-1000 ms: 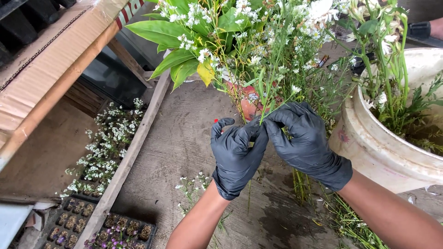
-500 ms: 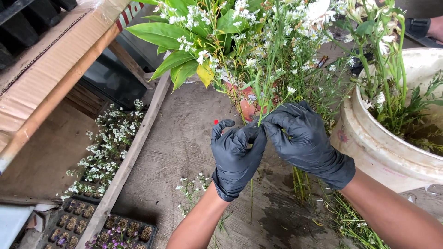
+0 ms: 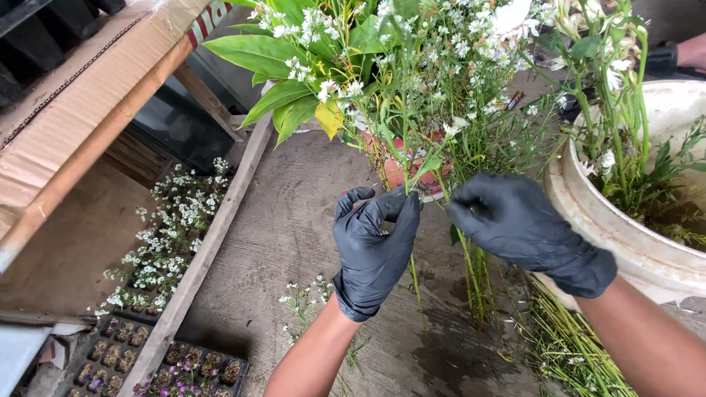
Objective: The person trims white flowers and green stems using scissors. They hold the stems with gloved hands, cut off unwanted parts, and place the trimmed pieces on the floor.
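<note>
Your left hand (image 3: 373, 246): in front of the tall bunch of small white flowers on thin green stems (image 3: 430, 81), its fingers (image 3: 408, 209) on the stems.
Your right hand (image 3: 526, 228): just right of your left hand, at the same stems, beside the bucket.
Large cream plastic bucket (image 3: 625, 228): to your right, with green stems standing in it.
Grey concrete table (image 3: 294, 220): under both hands.
Cut green stems (image 3: 570, 345): lying on the table below the bucket.
Loose sprig of white flowers (image 3: 305, 298): on the table, left of your left forearm.
Long wooden plank (image 3: 202, 254): along the table's left edge.
Black plastic seedling tray (image 3: 158, 364): down at the lower left, beyond the plank.
Brown cardboard box (image 3: 70, 110): upper left, above the tray.
</note>
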